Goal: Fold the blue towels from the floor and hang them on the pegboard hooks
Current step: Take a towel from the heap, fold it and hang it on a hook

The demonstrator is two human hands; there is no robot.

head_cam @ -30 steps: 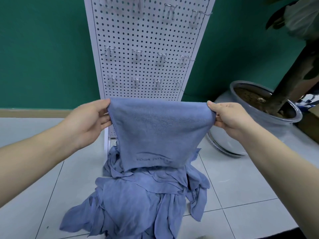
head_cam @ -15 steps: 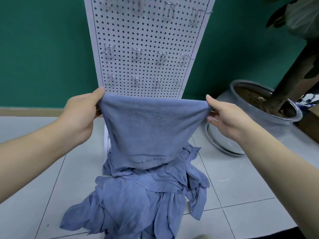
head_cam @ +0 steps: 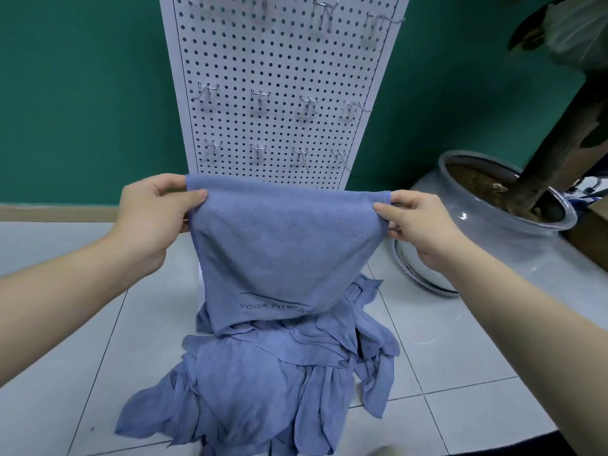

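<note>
Lowered slightly since a moment ago, our left hand [head_cam: 149, 212] and right hand [head_cam: 419, 225] pinch the folded blue terry towel [head_cam: 283, 245] taut, fingers clamped at its corners, squaring it for the white pegboard's metal hooks [head_cam: 260, 100].

We are looking at a dark green wall [head_cam: 82, 103] rising behind everything, with a tan baseboard [head_cam: 56, 212] running along its foot at the left. Pale grey floor tiles [head_cam: 424, 350] are spreading toward us, their thin dark joints crossing at the right. Near the floor's right edge a large glazed planter [head_cam: 487, 245] is sitting on a white saucer [head_cam: 424, 281], brown soil [head_cam: 473, 179] filling it. A thick dark trunk [head_cam: 566, 126] is leaning up out of the soil toward the top right corner, where big leaves [head_cam: 559, 31] are hanging.
</note>
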